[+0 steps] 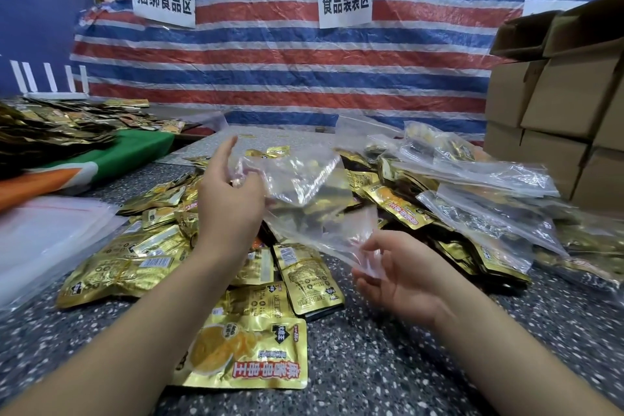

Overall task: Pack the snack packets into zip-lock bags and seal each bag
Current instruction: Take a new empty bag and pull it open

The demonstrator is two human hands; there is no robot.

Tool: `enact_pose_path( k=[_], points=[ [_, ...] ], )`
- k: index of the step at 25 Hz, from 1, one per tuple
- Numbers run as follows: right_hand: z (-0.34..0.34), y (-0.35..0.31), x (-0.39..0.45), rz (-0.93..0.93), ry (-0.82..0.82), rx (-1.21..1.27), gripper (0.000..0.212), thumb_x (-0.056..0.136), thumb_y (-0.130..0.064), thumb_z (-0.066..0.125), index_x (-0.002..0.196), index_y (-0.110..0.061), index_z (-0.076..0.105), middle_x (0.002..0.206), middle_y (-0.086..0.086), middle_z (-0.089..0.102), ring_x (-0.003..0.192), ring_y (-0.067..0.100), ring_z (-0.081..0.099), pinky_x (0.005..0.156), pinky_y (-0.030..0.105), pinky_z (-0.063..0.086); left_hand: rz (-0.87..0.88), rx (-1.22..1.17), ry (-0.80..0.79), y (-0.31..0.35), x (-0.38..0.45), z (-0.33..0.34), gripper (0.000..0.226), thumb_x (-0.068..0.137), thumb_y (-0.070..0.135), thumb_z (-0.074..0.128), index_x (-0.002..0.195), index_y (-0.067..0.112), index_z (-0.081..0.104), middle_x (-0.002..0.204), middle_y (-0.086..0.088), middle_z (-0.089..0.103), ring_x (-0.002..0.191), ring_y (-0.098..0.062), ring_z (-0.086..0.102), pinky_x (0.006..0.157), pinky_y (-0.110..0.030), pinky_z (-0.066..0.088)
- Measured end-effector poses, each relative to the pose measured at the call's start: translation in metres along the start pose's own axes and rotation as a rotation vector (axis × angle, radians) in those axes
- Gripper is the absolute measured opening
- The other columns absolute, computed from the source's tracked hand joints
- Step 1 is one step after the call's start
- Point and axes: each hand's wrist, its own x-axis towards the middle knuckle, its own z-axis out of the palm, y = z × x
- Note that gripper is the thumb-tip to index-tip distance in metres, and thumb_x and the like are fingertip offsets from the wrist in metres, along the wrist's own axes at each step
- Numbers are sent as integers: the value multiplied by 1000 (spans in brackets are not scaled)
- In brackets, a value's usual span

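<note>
Both hands — left hand (229,199), right hand (398,277) — hold zip-lock bag (304,199) diagonally.

Even, diffuse indoor light with only faint shadows under the hands; glare streaks the clear plastic sheet (337,84) beyond the hands and glints off the gold snack packets (250,355) beneath them. Wide-angle distortion bows the cardboard boxes (557,94) right of the right hand (398,277), whose fingers show slight motion blur.

packets (148,260) heaped on table (371,365), boxes (560,105) right
</note>
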Motion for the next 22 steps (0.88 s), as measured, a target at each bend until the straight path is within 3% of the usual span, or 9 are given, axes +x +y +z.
enact_pose_path(
  k=[2, 3, 5, 8, 10, 11, 14, 18, 22],
  points=[
    [2, 0, 2, -136, 40, -35, 15, 90, -9, 56, 97, 4, 56, 64, 6, 64, 50, 13, 59, 67, 33, 58, 22, -20, 55, -2, 3, -2, 62, 95, 5, 53, 145, 36, 38, 145, -14, 46, 39, -1, 40, 34, -24, 42],
    [3, 0, 2, -176, 69, -28, 15, 94, -14, 55, 95, 1, 57, 59, 2, 64, 47, 12, 60, 67, 33, 57, 12, 6, 79, -4, 5, -3, 63, 94, 1, 51, 145, 35, 39, 146, -12, 46, 38, 0, 40, 33, -19, 37],
    [4, 0, 4, -228, 177, -44, 21, 100, -22, 50, 89, -6, 59, 56, 0, 64, 42, 9, 59, 50, 26, 53, -46, 79, 100, -10, 11, -5, 65, 91, -6, 47, 145, 30, 42, 144, -5, 46, 55, -8, 55, 38, -19, 38],
    [0, 1, 7, -327, 379, -169, 21, 99, -15, 53, 81, -9, 62, 59, -1, 55, 44, 8, 49, 46, 21, 40, -97, 227, 87, -13, 15, -4, 62, 89, -6, 48, 142, 24, 43, 144, 1, 36, 97, -15, 57, 60, -22, 48],
    [-3, -1, 8, -393, 443, -186, 14, 98, -11, 55, 88, -4, 63, 65, 1, 52, 54, 10, 45, 52, 23, 37, 40, 368, 89, -8, 9, -2, 49, 93, 5, 53, 138, 22, 43, 137, 2, 39, 113, -14, 50, 85, -24, 49],
    [-4, -3, 7, -416, 447, -177, 13, 97, -11, 56, 90, -3, 63, 65, 2, 51, 54, 11, 44, 53, 25, 37, 145, 392, 67, -3, 4, 0, 39, 94, 12, 54, 132, 21, 47, 128, 4, 46, 111, -12, 50, 88, -19, 45],
    [-1, -6, 5, -444, 406, -129, 14, 97, -14, 58, 89, -3, 63, 59, 0, 55, 49, 10, 50, 51, 25, 44, 379, 337, -229, 9, -18, 11, 4, 95, 23, 55, 98, 23, 59, 87, 11, 60, 79, -3, 57, 65, -13, 47],
    [7, -4, 2, -491, 329, -69, 17, 98, -16, 58, 94, 0, 60, 67, 7, 60, 62, 20, 57, 67, 39, 50, 424, 329, -702, 11, -48, 24, 21, 94, 36, 54, 74, 29, 59, 65, 13, 55, 59, -1, 51, 54, -13, 39],
    [10, 0, 1, -536, 348, -145, 27, 99, -22, 58, 89, 3, 61, 74, 11, 50, 74, 24, 45, 75, 44, 41, 368, 295, -774, 6, -52, 29, 37, 91, 51, 56, 76, 18, 60, 63, 12, 53, 57, -1, 47, 53, -17, 37]
  ],
)
